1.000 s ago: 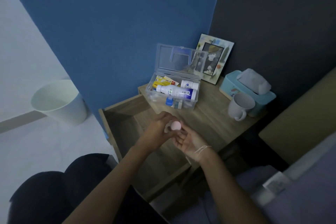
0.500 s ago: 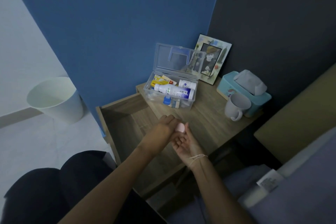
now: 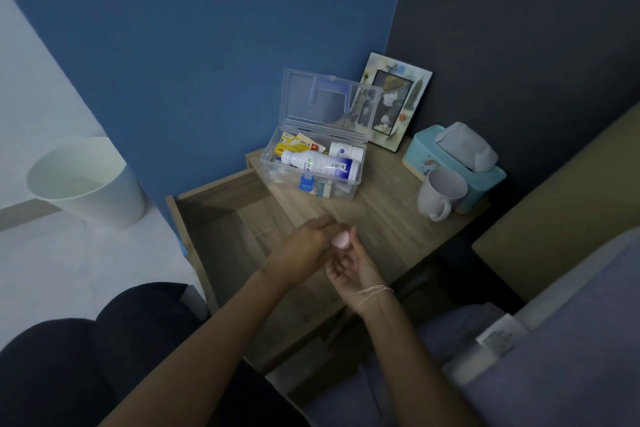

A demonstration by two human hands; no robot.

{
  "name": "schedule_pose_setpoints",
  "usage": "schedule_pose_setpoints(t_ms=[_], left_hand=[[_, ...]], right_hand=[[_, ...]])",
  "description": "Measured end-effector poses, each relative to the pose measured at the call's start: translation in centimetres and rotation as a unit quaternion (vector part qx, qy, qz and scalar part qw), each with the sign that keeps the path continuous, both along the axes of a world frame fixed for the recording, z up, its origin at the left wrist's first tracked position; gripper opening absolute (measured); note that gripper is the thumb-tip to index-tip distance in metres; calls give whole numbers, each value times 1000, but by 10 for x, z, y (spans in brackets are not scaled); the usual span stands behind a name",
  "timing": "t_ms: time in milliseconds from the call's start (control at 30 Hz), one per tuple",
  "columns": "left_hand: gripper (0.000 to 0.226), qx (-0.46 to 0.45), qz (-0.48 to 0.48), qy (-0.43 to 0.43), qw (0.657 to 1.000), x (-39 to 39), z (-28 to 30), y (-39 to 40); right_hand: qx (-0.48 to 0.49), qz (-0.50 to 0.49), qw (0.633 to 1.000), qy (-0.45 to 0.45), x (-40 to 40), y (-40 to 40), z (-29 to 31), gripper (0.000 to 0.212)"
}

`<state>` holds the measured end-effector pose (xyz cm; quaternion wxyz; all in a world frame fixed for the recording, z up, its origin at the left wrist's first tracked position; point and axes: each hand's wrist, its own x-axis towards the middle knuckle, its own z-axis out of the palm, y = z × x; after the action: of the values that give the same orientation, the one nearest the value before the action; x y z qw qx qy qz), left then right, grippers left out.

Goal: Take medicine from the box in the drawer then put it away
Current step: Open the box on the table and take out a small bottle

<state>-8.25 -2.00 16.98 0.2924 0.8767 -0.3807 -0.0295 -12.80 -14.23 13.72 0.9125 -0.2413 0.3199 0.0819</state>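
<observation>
My left hand (image 3: 304, 246) is closed around a small pink container (image 3: 341, 239) and holds it tilted over my right hand (image 3: 349, 270). The right hand lies palm up just under it, fingers apart; I cannot see anything in the palm. Both hands hover above the open wooden drawer (image 3: 221, 229) of the nightstand. The clear plastic medicine box (image 3: 351, 189) stands on the nightstand top with its lid up. Inside it lie a white bottle with a blue label (image 3: 318, 165), yellow packets and other small packs.
A photo frame (image 3: 394, 100) leans on the dark wall behind the box. A teal tissue box (image 3: 453, 163) and a white mug (image 3: 438, 194) stand at the right of the nightstand. A white waste bin (image 3: 86, 184) is on the floor to the left; a bed lies at right.
The pink container in my left hand has shifted slightly over the right palm. Both hands stay together above the drawer. The view has drifted a little.
</observation>
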Motion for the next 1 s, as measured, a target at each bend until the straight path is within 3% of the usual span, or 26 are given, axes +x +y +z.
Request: schedule_pose_setpoints(t_ms=[433,600,700,900,1000], left_hand=[[43,60,127,9,990,6,-6,-34],[62,41,26,58,997,6,-10,-29],[42,41,-19,47,998,11,-8,-28],[39,86,32,55,994,21,-7,-37],[40,63,71,59,994,22,-11,-41]], right_hand=[[-15,-17,999,25,7,-18,1,35],[-9,-5,999,32,7,-22,-2,28],[-1,-23,999,43,8,-23,-7,20],[23,-47,998,33,11,-24,-16,20],[15,-46,999,21,12,-27,-17,18]])
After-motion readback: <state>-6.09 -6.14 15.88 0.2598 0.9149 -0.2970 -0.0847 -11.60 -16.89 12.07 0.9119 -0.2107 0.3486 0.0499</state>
